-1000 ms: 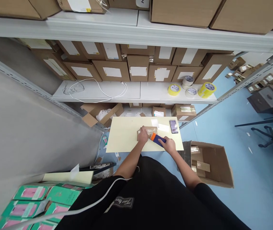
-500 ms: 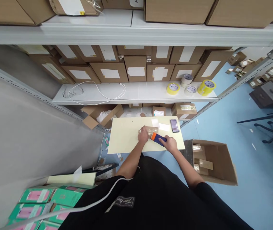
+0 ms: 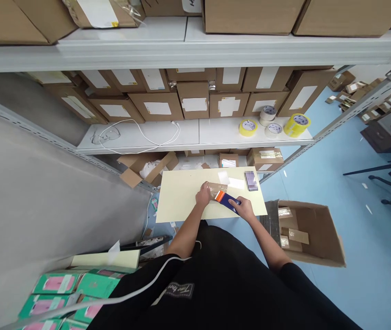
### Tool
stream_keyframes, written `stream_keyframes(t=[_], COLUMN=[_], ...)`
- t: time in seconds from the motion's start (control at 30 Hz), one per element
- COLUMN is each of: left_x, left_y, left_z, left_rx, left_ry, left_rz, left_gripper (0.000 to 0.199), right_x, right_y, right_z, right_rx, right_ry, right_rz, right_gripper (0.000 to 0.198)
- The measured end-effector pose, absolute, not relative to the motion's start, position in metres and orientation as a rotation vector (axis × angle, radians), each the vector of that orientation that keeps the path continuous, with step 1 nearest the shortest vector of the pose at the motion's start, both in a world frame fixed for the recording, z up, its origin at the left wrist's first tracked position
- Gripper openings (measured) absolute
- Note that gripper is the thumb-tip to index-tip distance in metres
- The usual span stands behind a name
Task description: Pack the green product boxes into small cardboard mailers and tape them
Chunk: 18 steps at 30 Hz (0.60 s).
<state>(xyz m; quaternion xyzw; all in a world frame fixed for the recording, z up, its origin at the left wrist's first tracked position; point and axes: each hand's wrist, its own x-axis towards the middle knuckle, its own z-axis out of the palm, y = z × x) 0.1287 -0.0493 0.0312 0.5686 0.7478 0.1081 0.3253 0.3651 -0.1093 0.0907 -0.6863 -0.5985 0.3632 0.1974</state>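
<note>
My left hand grips the left end of a small brown cardboard box with shiny clear tape on it. In my right hand is a slim dark blue box with an orange end. That orange end points up and left, close against the near side of the cardboard box; whether it touches or goes inside, I cannot tell. Both lie over a pale yellow tabletop. Beyond them are white paper pieces, and a blurred purple item rests toward the right edge.
Tape rolls and a white cable lie on the shelf ahead, before rows of labelled cartons. A large open carton holding small boxes stands right of the table. Green and pink boxes are stacked at lower left.
My left hand has shifted slightly left to the cardboard box's end. The slim box has tilted a little, showing a pale edge at its orange end. The view has shifted slightly.
</note>
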Motion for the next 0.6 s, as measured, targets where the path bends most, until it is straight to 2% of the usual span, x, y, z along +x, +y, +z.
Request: stream_keyframes(t=[0.17,0.37,0.43,0.53,0.6], left_x=[0.093,0.072,0.080,0.093,0.097], left_y=[-0.047,-0.024,-0.018,-0.016,-0.017], left_z=[0.023,0.018,0.016,0.013,0.012], left_rx=[1.443,1.243,1.210,1.181,1.190], left_ry=[1.932,1.905,1.930,2.039,2.096], left_rz=[0.376,0.362,0.334,0.279,0.222], left_gripper=[0.047,0.035,0.041,0.064,0.072], right_x=[0.351,0.321,0.316,0.313,0.313], right_y=[-0.096,-0.058,-0.049,-0.043,-0.045], right_z=[0.078,0.088,0.093,0.097,0.096], right_rx=[-1.895,-2.069,-2.136,-2.174,-2.181], right_ry=[-1.739,-2.027,-2.071,-2.094,-2.084], right_rz=[1.113,0.880,0.823,0.788,0.811], right_gripper=[0.053,0.038,0.040,0.044,0.046])
